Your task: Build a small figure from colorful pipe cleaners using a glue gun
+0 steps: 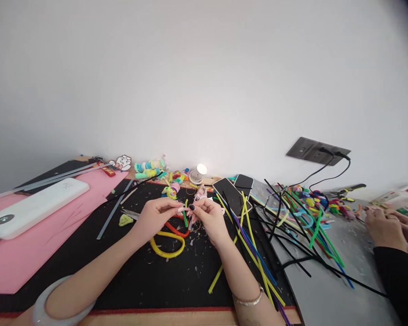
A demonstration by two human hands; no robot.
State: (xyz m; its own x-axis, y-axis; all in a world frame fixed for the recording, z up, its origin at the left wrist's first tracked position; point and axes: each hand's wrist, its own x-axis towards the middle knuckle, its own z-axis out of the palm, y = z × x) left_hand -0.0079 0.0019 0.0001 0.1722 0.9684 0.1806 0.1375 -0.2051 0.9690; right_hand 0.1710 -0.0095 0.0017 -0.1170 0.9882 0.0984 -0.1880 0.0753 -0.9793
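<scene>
Over the black mat (122, 271) my two hands meet, fingertips almost touching. My left hand (158, 215) pinches one end of a small pale pink fuzzy piece (182, 209), which looks like pipe cleaner. The thumb and fingers of my right hand (209, 217), dark-nailed, close on its other end. A short green pipe cleaner (186, 221) shows just beneath the fingertips; whether it is attached I cannot tell. Below lie scissors with yellow and red handles (168, 253), their blades partly hidden behind my left hand. A yellow-green fuzzy scrap (125, 220) rests beside the blades.
Long yellow pipe cleaners (254, 253) and black ones (294, 260) spread rightward. Two phones (229, 194) and a white cup-shaped object (199, 174) sit near the wall. Pink sheets (30, 253) and a white device (41, 203) lie left. Another person's hands (387, 226) are at far right.
</scene>
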